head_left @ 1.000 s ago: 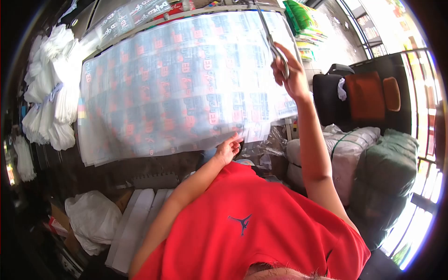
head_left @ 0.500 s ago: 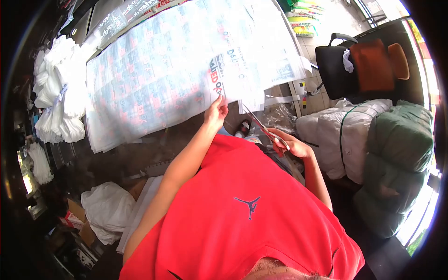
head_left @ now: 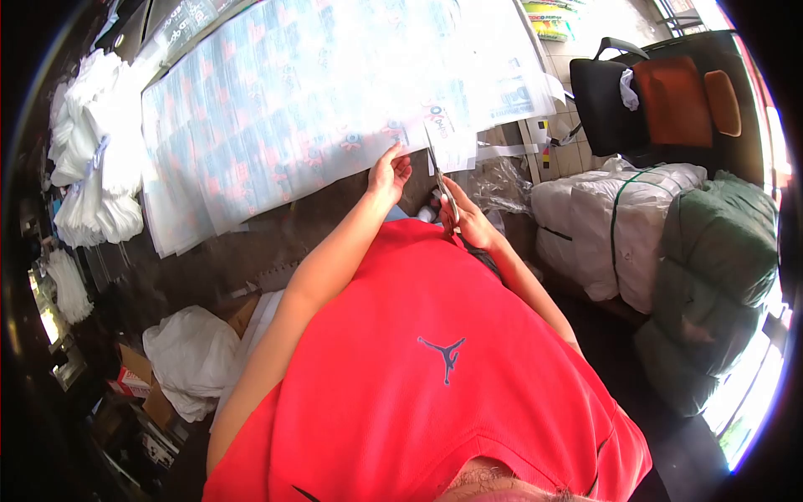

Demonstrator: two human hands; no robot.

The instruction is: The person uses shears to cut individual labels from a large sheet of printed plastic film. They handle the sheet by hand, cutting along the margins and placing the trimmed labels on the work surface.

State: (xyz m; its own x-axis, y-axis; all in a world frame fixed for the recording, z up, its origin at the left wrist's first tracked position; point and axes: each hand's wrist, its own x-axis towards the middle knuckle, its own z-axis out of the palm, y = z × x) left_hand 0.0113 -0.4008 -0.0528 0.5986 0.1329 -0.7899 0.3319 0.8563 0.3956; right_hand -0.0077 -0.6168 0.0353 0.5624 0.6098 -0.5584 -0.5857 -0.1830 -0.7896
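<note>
A large stack of translucent printed plastic sheets (head_left: 301, 92) lies spread across the dark table (head_left: 276, 243). My left hand (head_left: 390, 172) pinches the near edge of the top sheet. My right hand (head_left: 464, 219) grips a pair of scissors (head_left: 442, 180), whose blades point up at the sheet's near edge just right of my left hand. Both arms reach out from my red shirt.
Bundles of white bags (head_left: 92, 159) are piled at the table's left end. A white bag (head_left: 188, 356) and cardboard boxes (head_left: 138, 389) lie on the floor at left. At right stand a black and orange chair (head_left: 661, 100), white wrapped bales (head_left: 615, 230) and a green bale (head_left: 715, 284).
My right hand has brought the scissors down from the far edge of the sheets to the near edge beside my left hand. The view has tilted and the sheets shifted slightly.
</note>
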